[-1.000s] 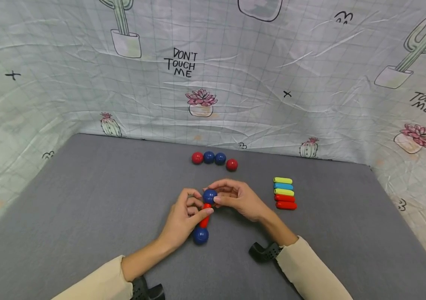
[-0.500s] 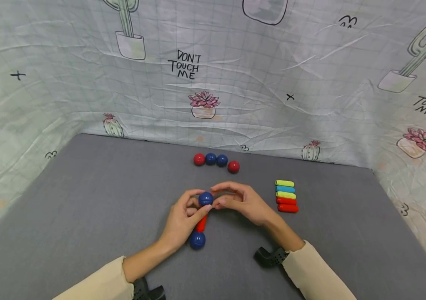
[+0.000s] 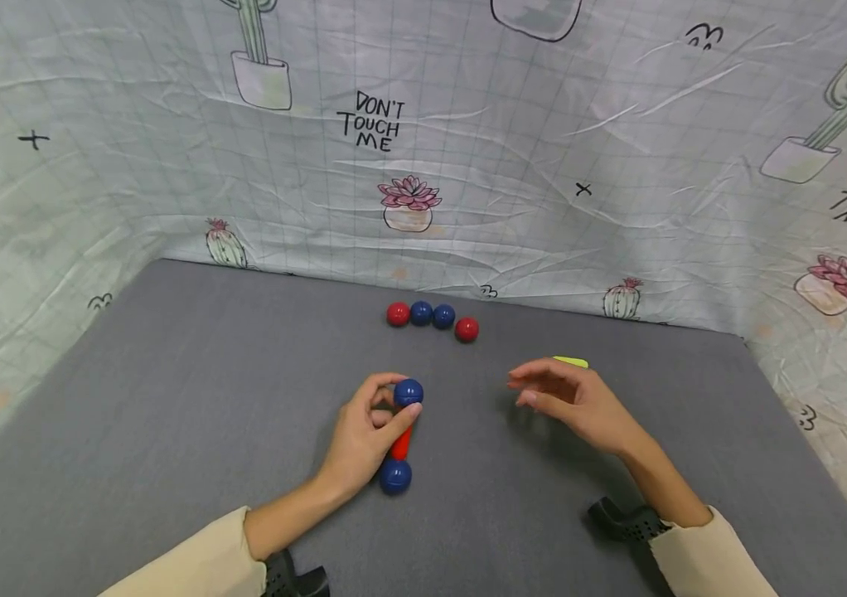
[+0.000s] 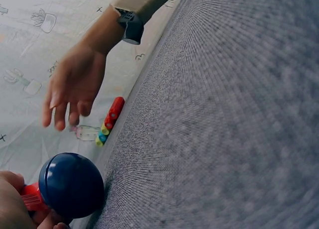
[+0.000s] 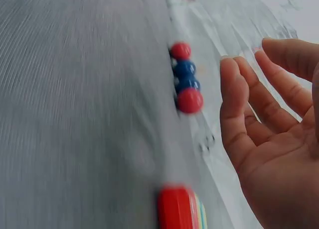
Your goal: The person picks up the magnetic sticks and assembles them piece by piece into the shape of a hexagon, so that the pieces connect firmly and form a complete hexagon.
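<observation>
My left hand (image 3: 364,435) grips a red rod (image 3: 401,444) that has a blue ball (image 3: 408,392) at its far end and another blue ball (image 3: 395,478) at its near end. Thumb and fingers close around the rod just below the far ball. In the left wrist view the near ball (image 4: 75,185) looks large beside the red rod's ribbed end (image 4: 33,197). To the right, my right hand (image 3: 580,406) hovers over the table with loosely bent fingers and nothing in it. It hides most of the row of coloured rods, leaving one yellow-green rod (image 3: 571,361) peeking out behind.
Toward the back of the grey table (image 3: 244,356) lie a red ball (image 3: 398,314), two blue balls (image 3: 433,314) and another red ball (image 3: 467,329). Red rods (image 4: 115,108) with yellow and blue ones show in the left wrist view. A printed cloth (image 3: 483,232) hangs behind.
My right hand has left the far blue ball and moved right, in front of the coloured rods. The left hand keeps hold of the red rod, in nearly the same place.
</observation>
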### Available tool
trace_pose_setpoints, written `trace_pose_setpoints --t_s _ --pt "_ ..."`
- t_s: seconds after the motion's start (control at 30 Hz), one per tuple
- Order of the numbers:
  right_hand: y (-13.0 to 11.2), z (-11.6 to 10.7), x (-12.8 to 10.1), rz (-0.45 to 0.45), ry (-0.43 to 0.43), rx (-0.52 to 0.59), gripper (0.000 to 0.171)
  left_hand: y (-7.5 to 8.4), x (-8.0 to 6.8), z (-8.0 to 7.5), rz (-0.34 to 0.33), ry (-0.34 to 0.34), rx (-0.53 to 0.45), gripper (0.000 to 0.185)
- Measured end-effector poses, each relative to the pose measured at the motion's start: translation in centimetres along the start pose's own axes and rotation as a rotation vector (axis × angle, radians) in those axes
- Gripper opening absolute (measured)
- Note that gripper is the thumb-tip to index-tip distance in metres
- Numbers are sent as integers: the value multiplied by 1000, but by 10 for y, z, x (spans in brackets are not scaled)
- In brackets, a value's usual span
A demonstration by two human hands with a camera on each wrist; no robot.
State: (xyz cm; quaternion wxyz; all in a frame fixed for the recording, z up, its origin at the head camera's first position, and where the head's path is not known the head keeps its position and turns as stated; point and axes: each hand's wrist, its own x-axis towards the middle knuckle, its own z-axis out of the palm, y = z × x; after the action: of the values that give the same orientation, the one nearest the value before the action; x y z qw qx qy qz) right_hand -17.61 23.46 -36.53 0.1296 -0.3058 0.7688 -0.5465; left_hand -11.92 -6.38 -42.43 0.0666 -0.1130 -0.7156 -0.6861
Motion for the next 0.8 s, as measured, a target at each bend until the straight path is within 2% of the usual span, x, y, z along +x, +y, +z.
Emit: trace_pose_setpoints --t_s 0.2,0.4,0.53,0.8 --pt "7 -21 -25 69 110 -120 29 0 1 0 6 7 -5 35" --pt "23 -40 -43 145 139 -216 19 -1 1 1 17 38 -13 36" --pt "34 -51 -51 154 167 -291 16 2 1 1 -5 73 -7 36" --pt "47 -58 -64 180 203 -345 15 32 -1 2 -18 80 -5 33"
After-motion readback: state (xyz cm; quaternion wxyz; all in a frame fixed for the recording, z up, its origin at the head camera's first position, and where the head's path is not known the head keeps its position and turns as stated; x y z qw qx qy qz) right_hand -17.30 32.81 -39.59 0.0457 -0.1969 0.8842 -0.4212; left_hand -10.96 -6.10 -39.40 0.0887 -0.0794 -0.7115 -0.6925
